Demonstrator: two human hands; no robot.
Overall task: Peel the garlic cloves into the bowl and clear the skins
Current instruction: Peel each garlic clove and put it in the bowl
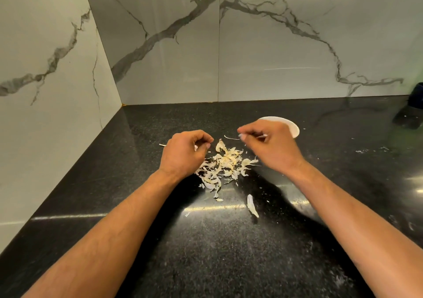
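Observation:
A heap of papery garlic skins (223,164) lies on the black counter between my hands. My left hand (185,153) hovers at the heap's left edge with fingers curled; something pale shows under them, too hidden to name. My right hand (270,146) is to the right of the heap and pinches a thin white strip of skin (241,135) between thumb and fingertips. The white bowl (290,126) stands just behind my right hand, mostly hidden by it. Its contents cannot be seen.
A loose skin piece (251,205) and small flakes lie nearer to me on the counter (160,229). Marble walls close the back and left side. A dark object (415,101) stands at the far right by the wall.

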